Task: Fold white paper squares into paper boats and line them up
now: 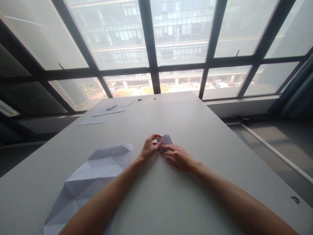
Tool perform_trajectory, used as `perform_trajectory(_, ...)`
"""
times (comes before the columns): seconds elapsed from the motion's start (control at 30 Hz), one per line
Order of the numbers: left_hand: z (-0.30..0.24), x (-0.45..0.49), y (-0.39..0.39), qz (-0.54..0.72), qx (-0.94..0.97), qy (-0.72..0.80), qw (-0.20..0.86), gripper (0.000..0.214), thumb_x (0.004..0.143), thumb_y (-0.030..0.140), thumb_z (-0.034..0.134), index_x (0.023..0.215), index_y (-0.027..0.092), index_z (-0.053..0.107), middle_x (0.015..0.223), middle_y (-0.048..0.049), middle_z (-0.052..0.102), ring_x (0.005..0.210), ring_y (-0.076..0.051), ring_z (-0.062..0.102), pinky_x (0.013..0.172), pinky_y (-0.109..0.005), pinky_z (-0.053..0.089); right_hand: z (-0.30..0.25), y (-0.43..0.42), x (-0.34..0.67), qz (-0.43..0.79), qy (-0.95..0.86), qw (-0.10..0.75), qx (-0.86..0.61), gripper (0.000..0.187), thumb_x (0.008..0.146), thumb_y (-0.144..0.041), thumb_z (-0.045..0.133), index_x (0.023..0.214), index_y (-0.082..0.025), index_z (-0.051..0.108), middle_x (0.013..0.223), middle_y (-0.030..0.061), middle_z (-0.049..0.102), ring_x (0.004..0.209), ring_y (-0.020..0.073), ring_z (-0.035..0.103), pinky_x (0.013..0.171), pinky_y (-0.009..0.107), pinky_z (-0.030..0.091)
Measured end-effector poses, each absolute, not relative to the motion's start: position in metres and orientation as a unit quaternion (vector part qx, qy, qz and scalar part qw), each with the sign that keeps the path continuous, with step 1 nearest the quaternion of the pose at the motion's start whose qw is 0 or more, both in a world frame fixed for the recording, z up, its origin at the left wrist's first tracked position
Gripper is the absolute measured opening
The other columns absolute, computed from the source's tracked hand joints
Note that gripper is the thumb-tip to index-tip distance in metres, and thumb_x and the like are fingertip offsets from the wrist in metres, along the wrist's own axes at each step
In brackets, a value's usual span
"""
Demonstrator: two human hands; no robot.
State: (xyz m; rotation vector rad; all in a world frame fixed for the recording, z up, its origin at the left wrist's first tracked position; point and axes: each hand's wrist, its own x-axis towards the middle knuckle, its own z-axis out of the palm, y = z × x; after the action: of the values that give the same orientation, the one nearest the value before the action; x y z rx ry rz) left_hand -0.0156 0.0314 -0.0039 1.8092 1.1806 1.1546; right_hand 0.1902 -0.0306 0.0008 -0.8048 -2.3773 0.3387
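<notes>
A small folded piece of pale paper (pixel 166 141) lies on the white table (pixel 186 124) in front of me. My left hand (pixel 149 148) pinches its left edge with thumb and fingers curled. My right hand (pixel 179 157) rests on the table just below and right of it, fingertips pressing on the paper's lower edge. Both forearms reach in from the bottom of the view.
A large creased sheet of white paper (pixel 93 178) lies at the left beside my left forearm. Flat sheets (pixel 107 112) with a small white object (pixel 111 106) on them sit at the far left. Large windows stand behind the table's far edge.
</notes>
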Motion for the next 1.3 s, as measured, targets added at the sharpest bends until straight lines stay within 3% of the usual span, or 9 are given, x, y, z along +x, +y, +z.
perform_trajectory(0.17,-0.001,-0.019,0.031,0.439,0.686,0.454,0.362,0.035,0.079,0.038,0.073,0.106,0.018,0.065,0.108,-0.0068,0.067,0.092,-0.021,0.067,0.075,-0.031,0.057,0.008,-0.033,0.185,0.146,-0.892,0.300,-0.306,0.022,0.086,-0.011,0.055,0.095,-0.023,0.072,0.135,0.0034,0.060,0.118,0.0231,0.058,0.102,0.034,0.045)
perform_trajectory(0.33,0.004,-0.019,0.028,0.445,0.666,0.451,0.394,0.044,0.074,0.042,0.078,0.105,0.016,0.062,0.104,-0.0056,0.066,0.081,-0.019,0.068,0.071,-0.032,0.058,0.005,-0.034,0.181,0.149,-0.878,0.326,-0.318,0.025,0.086,-0.009,0.054,0.097,-0.023,0.071,0.130,0.0041,0.063,0.114,0.0218,0.060,0.096,0.032,0.047)
perform_trajectory(0.5,0.008,-0.018,0.025,0.436,0.676,0.443,0.396,0.043,0.073,0.043,0.079,0.103,0.016,0.063,0.098,-0.0042,0.066,0.078,-0.018,0.067,0.068,-0.030,0.057,0.001,-0.033,0.180,0.165,-0.830,0.410,-0.340,0.033,0.086,-0.009,0.053,0.111,-0.024,0.068,0.121,0.0055,0.065,0.109,0.0188,0.062,0.094,0.030,0.048)
perform_trajectory(0.6,0.008,-0.016,0.022,0.435,0.676,0.430,0.409,0.045,0.073,0.044,0.079,0.105,0.017,0.062,0.098,-0.0034,0.065,0.076,-0.018,0.068,0.066,-0.030,0.057,-0.001,-0.027,0.182,0.157,-0.731,0.491,-0.447,0.048,0.086,-0.018,0.061,0.133,-0.022,0.056,0.125,0.0109,0.063,0.114,0.0236,0.058,0.097,0.037,0.047)
perform_trajectory(0.67,0.009,-0.014,0.019,0.432,0.672,0.419,0.431,0.053,0.072,0.043,0.080,0.115,0.019,0.060,0.100,-0.0031,0.064,0.075,-0.018,0.069,0.065,-0.029,0.057,-0.003,-0.021,0.185,0.207,-0.678,0.507,-0.490,0.057,0.083,-0.027,0.068,0.138,-0.019,0.053,0.117,0.0119,0.067,0.103,0.0249,0.063,0.091,0.038,0.049)
perform_trajectory(0.83,0.014,0.001,0.006,0.414,0.670,0.383,0.483,0.067,0.075,0.041,0.077,0.133,0.019,0.054,0.105,-0.0056,0.064,0.077,-0.018,0.068,0.064,-0.025,0.053,-0.005,-0.013,0.195,0.374,-0.650,0.498,-0.436,0.023,0.086,-0.032,0.063,0.100,-0.016,0.073,0.087,0.0054,0.074,0.073,0.0181,0.063,0.070,0.029,0.049)
perform_trajectory(0.97,0.019,0.009,-0.004,0.355,0.702,0.397,0.473,0.047,0.082,0.050,0.069,0.110,0.012,0.070,0.088,-0.0054,0.069,0.074,-0.018,0.063,0.062,-0.025,0.048,0.001,-0.016,0.203,0.436,-0.647,0.479,-0.401,0.026,0.083,-0.039,0.065,0.091,-0.015,0.072,0.080,0.0031,0.069,0.069,0.0158,0.058,0.061,0.026,0.043)
perform_trajectory(1.1,0.024,0.011,-0.008,0.347,0.707,0.428,0.442,0.047,0.081,0.058,0.066,0.085,0.012,0.073,0.069,-0.0021,0.064,0.064,-0.015,0.055,0.055,-0.023,0.040,0.002,-0.015,0.204,0.437,-0.661,0.453,-0.407,0.033,0.082,-0.046,0.064,0.069,-0.016,0.062,0.062,-0.0026,0.054,0.059,0.0113,0.045,0.052,0.023,0.032)
perform_trajectory(1.3,0.024,0.014,-0.009,0.358,0.686,0.419,0.475,0.046,0.079,0.058,0.069,0.089,0.014,0.074,0.074,-0.0030,0.067,0.066,-0.016,0.057,0.057,-0.024,0.041,-0.001,-0.014,0.200,0.428,-0.655,0.464,-0.416,0.039,0.083,-0.049,0.061,0.060,-0.019,0.051,0.057,-0.0048,0.042,0.055,0.0102,0.036,0.050,0.024,0.027)
